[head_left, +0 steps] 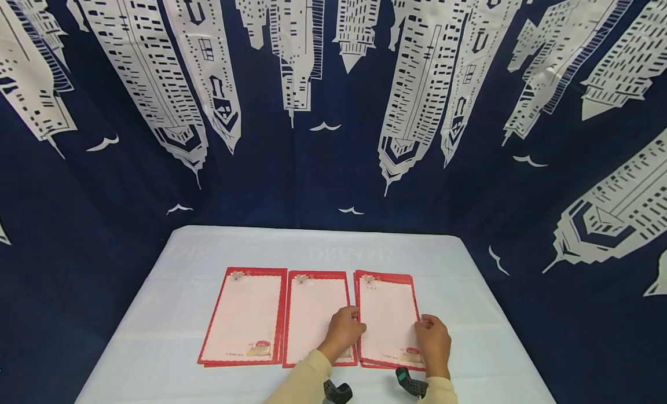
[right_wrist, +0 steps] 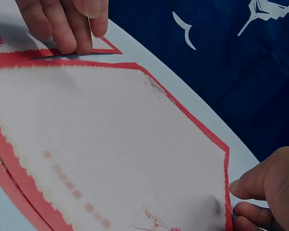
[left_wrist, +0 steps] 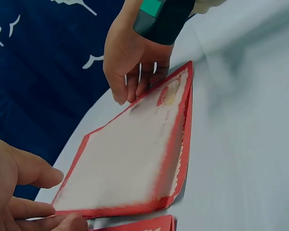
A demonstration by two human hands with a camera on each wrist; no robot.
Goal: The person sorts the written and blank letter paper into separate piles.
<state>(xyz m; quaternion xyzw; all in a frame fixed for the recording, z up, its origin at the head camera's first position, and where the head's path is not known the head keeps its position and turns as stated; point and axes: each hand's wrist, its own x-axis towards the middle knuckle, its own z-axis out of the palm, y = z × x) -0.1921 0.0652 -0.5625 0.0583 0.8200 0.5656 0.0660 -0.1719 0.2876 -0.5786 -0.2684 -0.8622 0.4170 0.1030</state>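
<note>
Three red-bordered letter-paper stacks lie side by side on the table. My left hand (head_left: pixel 344 333) is at the left edge of the right stack (head_left: pixel 388 317), over the right border of the middle stack (head_left: pixel 315 311). At the right stack's opposite edge, my right hand (head_left: pixel 434 341) touches the side with its thumb and fingertips. Up close in the left wrist view, the sheets (left_wrist: pixel 120 159) bow slightly, with a gap between layers along one edge. The right wrist view shows the right thumb and fingers (right_wrist: pixel 250 185) beside the red border of the top sheet (right_wrist: pixel 111 134).
A left stack (head_left: pixel 242 317) lies beside the middle one, its lower sheets peeking out. The white-covered table (head_left: pixel 156 311) extends around the stacks. Behind it hangs a navy cloth (head_left: pixel 292 178) printed with white buildings. Black devices (head_left: pixel 409 384) are strapped at the wrists.
</note>
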